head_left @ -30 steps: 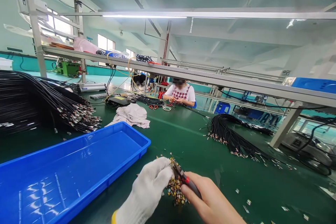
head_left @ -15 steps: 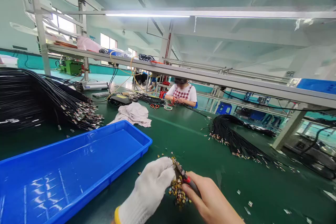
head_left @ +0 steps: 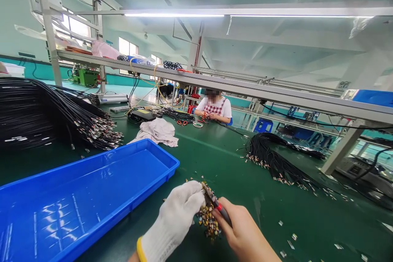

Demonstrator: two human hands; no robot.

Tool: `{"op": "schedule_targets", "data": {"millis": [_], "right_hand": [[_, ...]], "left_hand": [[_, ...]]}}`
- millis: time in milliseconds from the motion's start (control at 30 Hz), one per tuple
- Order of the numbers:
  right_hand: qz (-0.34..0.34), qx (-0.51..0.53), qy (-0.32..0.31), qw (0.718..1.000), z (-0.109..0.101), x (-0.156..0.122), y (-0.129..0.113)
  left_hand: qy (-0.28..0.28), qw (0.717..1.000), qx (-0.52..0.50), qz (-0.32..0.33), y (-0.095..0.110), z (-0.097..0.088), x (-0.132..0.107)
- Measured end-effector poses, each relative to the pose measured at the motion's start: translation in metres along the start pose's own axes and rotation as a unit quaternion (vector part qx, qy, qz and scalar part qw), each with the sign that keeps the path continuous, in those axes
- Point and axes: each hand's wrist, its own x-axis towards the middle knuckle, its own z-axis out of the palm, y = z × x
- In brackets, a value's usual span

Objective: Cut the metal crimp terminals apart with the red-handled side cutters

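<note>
My gloved left hand point(head_left: 172, 221), in a white knit glove with a yellow cuff, is closed around a small part that its fingers mostly hide. My bare right hand point(head_left: 245, 229) grips red-and-black-handled pliers point(head_left: 218, 206), whose metal jaws reach the gloved fingertips. Right below both hands lies a small heap of multicoloured metal terminal scraps point(head_left: 208, 221) on the green work mat point(head_left: 245, 221). A few more scraps are scattered around it.
A long blue plastic tray point(head_left: 76, 208) lies left of my hands. Black cable bundles with metal ends lie at left point(head_left: 61, 118) and right point(head_left: 276, 163). Beyond a white cloth point(head_left: 156, 133), a co-worker point(head_left: 215, 108) sits under an overhead rail point(head_left: 245, 90).
The whole scene has shifted slightly in view as my head moved. My hands stay together at the heap, with the left hand a little higher and more of its yellow cuff showing.
</note>
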Motion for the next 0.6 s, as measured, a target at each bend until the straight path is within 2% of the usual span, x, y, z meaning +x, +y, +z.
{"op": "schedule_targets", "data": {"millis": [100,233,433,600], "right_hand": [[0.006,-0.005,0.009,1.0,0.005,0.002,0.002],[0.013,-0.004,0.021,1.0,0.012,0.005,0.006],[0.035,0.05,0.062,0.996,0.026,0.009,0.004],[0.102,0.068,-0.008,0.992,0.021,0.013,0.014]], "left_hand": [[0.004,1.0,-0.017,-0.002,-0.002,-0.001,0.002],[0.047,0.999,-0.017,-0.018,-0.008,-0.001,0.004],[0.031,0.999,0.005,-0.02,-0.006,-0.005,0.012],[0.06,0.995,0.077,-0.028,0.004,-0.014,0.02]]}}
